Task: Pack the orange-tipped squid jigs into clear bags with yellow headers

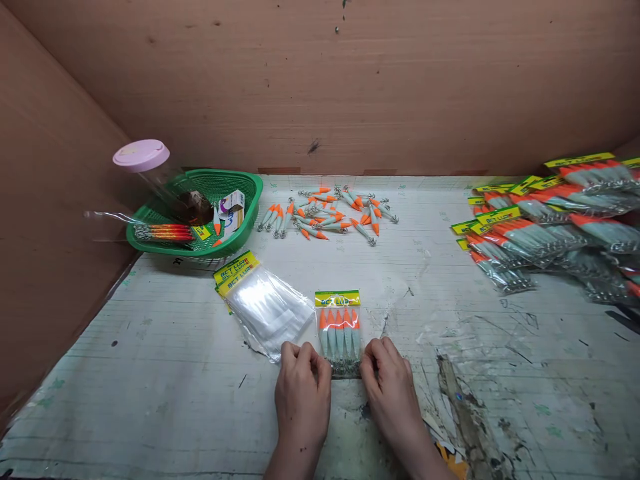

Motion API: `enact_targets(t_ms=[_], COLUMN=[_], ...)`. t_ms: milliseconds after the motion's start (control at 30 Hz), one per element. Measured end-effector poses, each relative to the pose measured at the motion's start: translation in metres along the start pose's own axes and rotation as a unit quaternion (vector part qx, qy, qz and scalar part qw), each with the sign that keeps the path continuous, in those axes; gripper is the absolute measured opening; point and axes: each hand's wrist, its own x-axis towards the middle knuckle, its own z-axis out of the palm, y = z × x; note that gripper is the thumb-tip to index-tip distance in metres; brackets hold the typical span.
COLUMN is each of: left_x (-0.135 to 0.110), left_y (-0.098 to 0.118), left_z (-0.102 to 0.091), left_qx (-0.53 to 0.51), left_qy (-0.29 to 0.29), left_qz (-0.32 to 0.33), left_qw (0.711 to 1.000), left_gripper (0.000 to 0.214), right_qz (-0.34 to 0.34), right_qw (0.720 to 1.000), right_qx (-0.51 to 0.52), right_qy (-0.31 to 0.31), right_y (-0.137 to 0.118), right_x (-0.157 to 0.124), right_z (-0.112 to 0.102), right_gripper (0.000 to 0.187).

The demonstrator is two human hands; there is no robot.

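A clear packet of squid lures (pixel 340 333) with a yellow and green header lies flat in front of me. Several pale lures with orange tips sit side by side in it, hooks toward me. My left hand (pixel 303 383) is closed, its fingertips pinching the packet's lower left corner. At the lower right corner, my right hand (pixel 390 380) is closed in the same way. The fingers partly hide both corners. Just left of the packet rests a stack of clear header bags (pixel 270 307), and loose squid lures (pixel 320 215) lie in a pile farther back.
At the back left stands a green basket (pixel 250 213) holding a lidded jar (pixel 160 180), a small box (pixel 233 210) and a packet of red-orange lures. Filled lure packets (pixel 530 233) are heaped at the right. A worn, torn strip (pixel 457 400) marks the table near my right forearm.
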Motion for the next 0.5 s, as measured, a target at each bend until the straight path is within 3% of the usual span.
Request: enact_targets(t_ms=[167, 267, 400, 433, 500], left_x=[0.007, 0.013, 0.013, 0.013, 0.014], left_y=[0.005, 0.005, -0.003, -0.006, -0.011], left_z=[-0.010, -0.014, -0.009, -0.005, 0.004], left_qx=[0.080, 0.055, -0.094, -0.162, -0.293], left_qy=[-0.059, -0.069, -0.038, -0.025, -0.068], left_qz=[-0.031, -0.047, 0.028, 0.046, 0.038], left_qw=[0.995, 0.995, 0.994, 0.985, 0.953], left_gripper=[0.025, 0.024, 0.033, 0.036, 0.045], right_qz=[0.022, 0.038, 0.042, 0.037, 0.025], right_qw=[0.999, 0.996, 0.988, 0.983, 0.972], right_qx=[0.044, 0.079, 0.141, 0.170, 0.228], right_qy=[0.001, 0.015, 0.055, 0.058, 0.057], right_y=[0.002, 0.001, -0.003, -0.003, -0.002], right_x=[0.005, 0.008, 0.003, 0.002, 0.003], right_z=[-0.004, -0.003, 0.003, 0.006, 0.011], right_gripper=[0.016, 0.017, 0.031, 0.035, 0.046])
